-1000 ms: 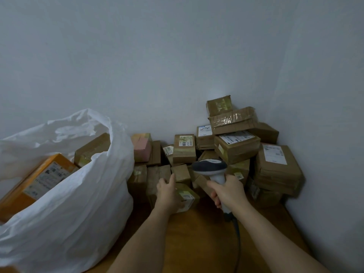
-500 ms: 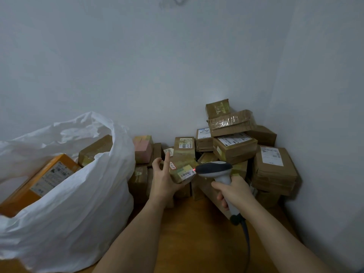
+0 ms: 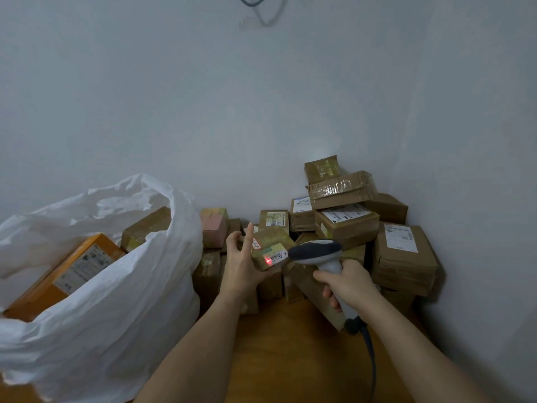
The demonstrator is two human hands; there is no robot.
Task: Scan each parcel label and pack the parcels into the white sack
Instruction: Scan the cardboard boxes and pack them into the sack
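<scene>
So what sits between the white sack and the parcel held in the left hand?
In the head view, a pink-topped box stacked on brown boxes stands between the white sack and the held parcel in the left hand.

front: parcel pile (image 3: 345, 228) | left: white sack (image 3: 110, 301) | between: wooden floor (image 3: 284, 359)

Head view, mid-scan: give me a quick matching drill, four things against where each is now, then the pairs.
Things:
1. small parcel
2. scanner
3. orange box
4. pink box

Places:
A. inside the white sack
B. held in the left hand
C. in the pile by the back wall
D. gripped in the right hand

Pairs: 1-B, 2-D, 3-A, 4-C
</scene>
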